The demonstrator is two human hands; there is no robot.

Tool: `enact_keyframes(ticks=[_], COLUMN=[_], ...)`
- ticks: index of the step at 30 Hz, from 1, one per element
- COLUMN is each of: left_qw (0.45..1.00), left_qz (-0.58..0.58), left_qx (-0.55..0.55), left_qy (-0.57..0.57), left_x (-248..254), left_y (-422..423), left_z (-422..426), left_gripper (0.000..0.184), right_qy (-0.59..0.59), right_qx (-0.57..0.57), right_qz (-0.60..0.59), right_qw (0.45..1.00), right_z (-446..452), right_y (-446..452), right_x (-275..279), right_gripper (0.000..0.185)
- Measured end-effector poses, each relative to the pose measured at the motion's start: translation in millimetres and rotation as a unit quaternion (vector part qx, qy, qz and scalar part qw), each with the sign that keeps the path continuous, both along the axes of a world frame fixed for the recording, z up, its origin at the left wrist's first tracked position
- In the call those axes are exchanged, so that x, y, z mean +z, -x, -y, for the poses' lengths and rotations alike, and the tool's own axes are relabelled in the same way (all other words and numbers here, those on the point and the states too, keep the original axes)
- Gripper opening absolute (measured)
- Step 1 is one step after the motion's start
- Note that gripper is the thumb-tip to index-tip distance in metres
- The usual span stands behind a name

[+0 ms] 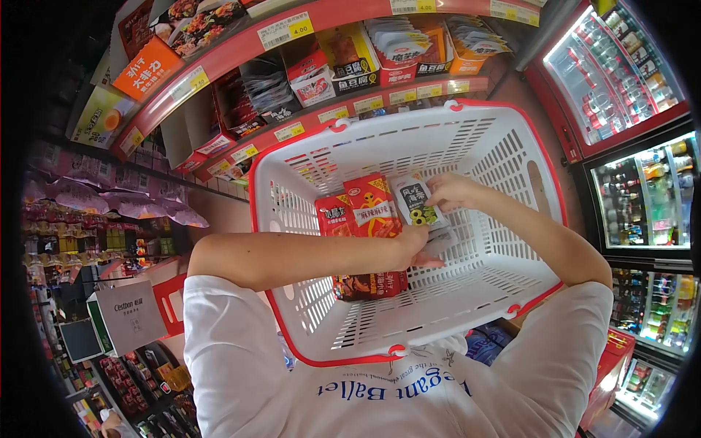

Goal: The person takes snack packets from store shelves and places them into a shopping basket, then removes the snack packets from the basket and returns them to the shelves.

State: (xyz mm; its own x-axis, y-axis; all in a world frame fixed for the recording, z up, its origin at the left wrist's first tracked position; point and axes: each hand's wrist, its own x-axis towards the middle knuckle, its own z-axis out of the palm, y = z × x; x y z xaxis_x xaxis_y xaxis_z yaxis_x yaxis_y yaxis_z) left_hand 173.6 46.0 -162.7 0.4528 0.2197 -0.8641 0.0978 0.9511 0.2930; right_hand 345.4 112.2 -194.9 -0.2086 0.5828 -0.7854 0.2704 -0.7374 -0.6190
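Inside a white plastic shopping basket with a red rim (255, 212), I have both hands on a white-and-grey snack packet (415, 198) with dark lettering and a green print. My right hand (451, 191) pinches its upper right edge. At its lower edge is my left hand (419, 247), thumb against the packet and fingers partly hidden below. To the left lie a red snack packet with a yellow figure (374, 208) and another red packet (334, 212). A dark red packet (371, 285) rests nearer to me, partly covered by my left forearm.
Shelves with boxed snacks (350, 55) and price tags run along the far side. Lit drink coolers (642, 182) stand on the right. Purple bags (109, 182) hang at the left, above a white carton (125, 315). The basket's near rim is close to my shirt.
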Motion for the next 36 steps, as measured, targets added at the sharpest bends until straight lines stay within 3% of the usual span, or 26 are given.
enact_keyframes(ticks=[4, 8, 10, 13, 17, 20, 22, 23, 24, 25, 26, 27, 28, 29, 30, 31, 32, 34, 35, 36], left_qw=[0.998, 0.996, 0.995, 0.996, 0.994, 1.000, 0.989, 0.989, 0.976, 0.954, 0.954, 0.880, 0.761, 0.762, 0.577, 0.346, 0.347, 0.176, 0.178, 0.223], left_qz=[0.020, -0.049, -0.022, 0.020, -0.018, 0.002, 0.041, 0.041, 0.067, 0.092, 0.092, 0.115, 0.131, 0.130, 0.102, 0.066, 0.062, 0.046, 0.043, 0.036], left_qx=[0.011, -0.042, -0.029, -0.025, 0.037, -0.004, -0.129, -0.128, -0.207, -0.283, -0.282, -0.407, -0.510, -0.508, -0.557, -0.561, -0.560, -0.624, -0.624, -0.556], left_qy=[-0.059, -0.055, -0.094, -0.079, -0.102, -0.026, 0.058, 0.059, 0.009, -0.040, -0.040, -0.214, -0.378, -0.380, -0.589, -0.750, -0.750, -0.760, -0.760, -0.800], left_x=[-21.5, -15.5, -11.9, -14.0, 2.0, 7.2, 7.4, 7.3, 7.4, 7.3, 10.9, 15.7, 21.4, 17.5, 13.6, 9.6, 14.8, 30.9, 33.0, 35.3], left_y=[5.9, 3.3, 2.1, 2.9, 4.1, 7.0, 6.3, 5.0, 3.0, 1.5, 0.3, -1.6, -2.0, 0.1, 4.2, 7.3, 8.4, 9.8, 10.7, 10.8], left_z=[12.5, 20.5, 23.9, 20.4, 28.7, 34.8, 38.4, 37.7, 36.1, 33.8, 28.2, 20.8, 15.6, 15.0, 14.5, 14.0, 9.9, -4.0, -9.3, -14.7], left_gripper=[0.050, 0.052, 0.048, 0.041, 0.035, 0.035, 0.036, 0.036, 0.036, 0.035, 0.035, 0.034, 0.034, 0.034, 0.033, 0.033, 0.033, 0.028, 0.028, 0.024], right_qy=[-0.055, 0.000, 0.028, 0.037, 0.063, 0.053, 0.044, 0.037, 0.030, 0.025, 0.025, -0.096, -0.216, -0.229, -0.232, -0.278, -0.323, -0.311, -0.335, -0.360], right_qx=[-0.011, -0.019, -0.020, 0.029, 0.039, 0.026, 0.035, 0.023, 0.011, -0.004, -0.003, 0.059, 0.119, 0.169, 0.171, 0.214, 0.257, 0.257, 0.269, 0.281], right_qz=[0.057, -0.013, -0.049, -0.009, -0.029, -0.033, -0.018, 0.016, 0.050, 0.024, 0.025, 0.096, 0.164, 0.184, 0.184, 0.229, 0.272, 0.274, 0.279, 0.284], right_qw=[0.997, 1.000, 0.998, 0.999, 0.997, 0.998, 0.998, 0.999, 0.998, 0.999, 0.999, 0.989, 0.955, 0.941, 0.940, 0.908, 0.869, 0.873, 0.859, 0.843], right_z=[7.4, 10.0, 12.0, 13.5, 14.2, 18.5, 24.0, 27.9, 32.0, 37.8, 44.2, 49.6, 52.1, 50.3, 49.0, 48.2, 47.1, 45.2, 45.3, 45.6], right_y=[3.2, 3.8, 6.2, 9.1, 12.4, 7.8, 8.6, 12.9, 20.4, 23.6, 24.6, 26.1, 25.3, 26.9, 27.4, 26.7, 26.0, 22.9, 21.5, 21.6], right_x=[-4.7, -7.2, -11.5, -16.6, 3.5, -33.7, -46.0, -40.1, -24.2, -5.7, -13.7, -25.1, -35.2, -27.9, -30.5, -35.5, -38.4, -38.5, -38.0, -38.3], right_gripper=[0.053, 0.051, 0.053, 0.051, 0.055, 0.054, 0.055, 0.057, 0.058, 0.061, 0.061, 0.058, 0.057, 0.057, 0.057, 0.059, 0.061, 0.060, 0.058, 0.055])
